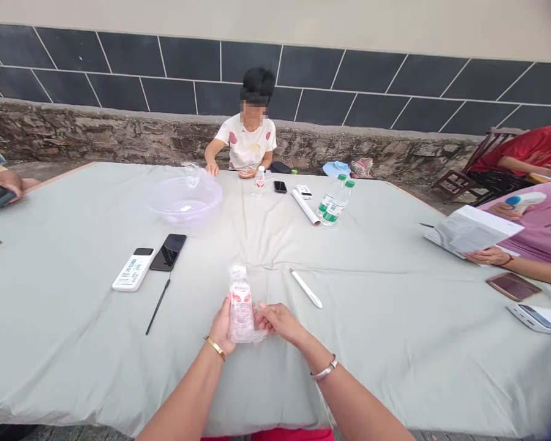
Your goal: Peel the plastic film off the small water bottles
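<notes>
A small clear water bottle [241, 304] with a white cap and a red-and-white label stands nearly upright near the front of the table. Clear plastic film [257, 334] wraps around it and bunches at its lower right. My left hand [221, 324] is closed round the bottle's left side; its fingers are partly hidden behind the bottle. With thumb and fingertips, my right hand [278, 320] pinches the loose film to the right of the bottle. To the right lies a white pen-like tool [305, 288], touched by neither hand.
A phone [168, 252], its strap and a white device [133, 269] lie left. Farther back are a translucent purple basin [183, 202], a small bottle [259, 182], a paper roll [305, 207] and green-capped bottles [334, 205]. A person [250, 141] sits opposite; others sit at both sides.
</notes>
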Motion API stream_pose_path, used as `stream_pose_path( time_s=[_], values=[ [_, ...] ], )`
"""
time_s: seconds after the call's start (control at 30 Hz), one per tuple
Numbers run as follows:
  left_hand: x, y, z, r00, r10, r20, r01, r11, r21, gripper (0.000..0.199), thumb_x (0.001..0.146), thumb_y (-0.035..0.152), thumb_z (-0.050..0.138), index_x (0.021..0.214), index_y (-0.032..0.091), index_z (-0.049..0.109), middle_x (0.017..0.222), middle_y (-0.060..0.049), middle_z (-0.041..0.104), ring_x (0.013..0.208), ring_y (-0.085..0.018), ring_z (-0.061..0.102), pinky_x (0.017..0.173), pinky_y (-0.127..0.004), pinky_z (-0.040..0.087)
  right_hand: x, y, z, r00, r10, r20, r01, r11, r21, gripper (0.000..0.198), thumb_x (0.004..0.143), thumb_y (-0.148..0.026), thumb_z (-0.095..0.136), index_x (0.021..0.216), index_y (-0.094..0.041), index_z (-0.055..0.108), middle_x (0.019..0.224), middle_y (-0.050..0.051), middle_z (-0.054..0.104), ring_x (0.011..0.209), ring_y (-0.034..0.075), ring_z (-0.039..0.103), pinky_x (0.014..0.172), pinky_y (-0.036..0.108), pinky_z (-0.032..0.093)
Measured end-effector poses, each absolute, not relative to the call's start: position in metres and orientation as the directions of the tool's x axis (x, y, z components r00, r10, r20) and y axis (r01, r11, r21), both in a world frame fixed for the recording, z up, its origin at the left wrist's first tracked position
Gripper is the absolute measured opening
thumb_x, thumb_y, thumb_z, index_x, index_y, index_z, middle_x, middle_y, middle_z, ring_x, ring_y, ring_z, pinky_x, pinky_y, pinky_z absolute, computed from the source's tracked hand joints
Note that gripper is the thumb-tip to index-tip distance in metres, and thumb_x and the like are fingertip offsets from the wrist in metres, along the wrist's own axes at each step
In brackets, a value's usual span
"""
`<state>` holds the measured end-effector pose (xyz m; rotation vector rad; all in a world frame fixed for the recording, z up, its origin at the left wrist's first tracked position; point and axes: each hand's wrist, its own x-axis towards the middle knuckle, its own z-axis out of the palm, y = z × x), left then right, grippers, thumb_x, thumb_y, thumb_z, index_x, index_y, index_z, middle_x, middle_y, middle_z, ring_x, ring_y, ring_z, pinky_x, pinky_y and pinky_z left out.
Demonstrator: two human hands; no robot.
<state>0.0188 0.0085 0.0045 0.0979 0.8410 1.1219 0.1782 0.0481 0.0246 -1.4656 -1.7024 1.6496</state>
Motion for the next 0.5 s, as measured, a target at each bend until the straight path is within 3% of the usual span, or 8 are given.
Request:
stream_pose_path(
  time_s=[0.07,0.13,0.2,0.27,0.37,0.5],
  values=[
    [0.016,0.012,0.003,0.009,0.820,-0.573,-0.685,0.422,0.594,0.052,0.074,0.062,0.058,0.098,0.016,0.059,0.083,-0.007,0.067,0.075,-0.020,0.065,0.071,-0.033,0.050,0.205,0.064,0.028,-0.126,0.962,-0.243,0.624,-0.113,-0.773,0.040,0.084,-0.053,0.045,0.080,-0.017,0.064,0.078,0.006,0.065,0.070,0.019,0.061,0.067,0.031,0.045],
    [0.014,0.016,0.003,-0.140,0.827,-0.545,-0.541,0.397,0.741,0.055,0.069,0.064,0.062,0.097,0.017,0.057,0.082,-0.005,0.066,0.072,-0.018,0.063,0.068,-0.032,0.049,0.232,0.081,0.026,0.100,0.994,-0.052,0.825,-0.112,-0.555,0.030,0.083,-0.040,0.051,0.101,-0.019,0.062,0.100,0.009,0.063,0.091,0.023,0.059,0.076,0.032,0.043],
    [0.016,0.019,0.004,-0.255,0.832,-0.493,-0.387,0.380,0.840,0.057,0.065,0.065,0.064,0.096,0.018,0.055,0.083,-0.004,0.065,0.073,-0.018,0.062,0.067,-0.031,0.048,0.252,0.094,0.019,0.162,0.987,0.011,0.928,-0.149,-0.343,0.036,0.080,-0.036,0.056,0.111,-0.017,0.058,0.110,0.014,0.059,0.102,0.028,0.054,0.080,0.035,0.040],
    [0.019,0.022,0.004,-0.318,0.838,-0.443,-0.273,0.367,0.889,0.058,0.064,0.064,0.065,0.097,0.018,0.054,0.089,-0.006,0.066,0.078,-0.019,0.062,0.069,-0.031,0.048,0.262,0.100,0.010,0.132,0.991,-0.012,0.964,-0.131,-0.229,0.031,0.082,-0.033,0.055,0.107,-0.016,0.059,0.107,0.015,0.060,0.103,0.028,0.053,0.080,0.034,0.039],
    [0.021,0.024,0.002,-0.335,0.845,-0.416,-0.224,0.357,0.907,0.056,0.065,0.062,0.065,0.098,0.018,0.055,0.095,-0.008,0.067,0.085,-0.020,0.062,0.073,-0.031,0.047,0.256,0.094,0.004,0.092,0.995,-0.037,0.960,-0.099,-0.263,0.021,0.087,-0.027,0.046,0.098,-0.016,0.060,0.097,0.012,0.063,0.093,0.024,0.056,0.075,0.031,0.039],
    [0.020,0.026,-0.001,-0.306,0.845,-0.438,-0.245,0.374,0.894,0.053,0.068,0.063,0.062,0.099,0.020,0.055,0.096,-0.009,0.067,0.082,-0.020,0.063,0.068,-0.030,0.048,0.224,0.082,0.019,-0.058,0.994,-0.096,0.835,-0.005,-0.551,0.021,0.088,-0.033,0.044,0.096,-0.021,0.059,0.083,0.004,0.065,0.073,0.018,0.058,0.062,0.026,0.038]
  ],
)
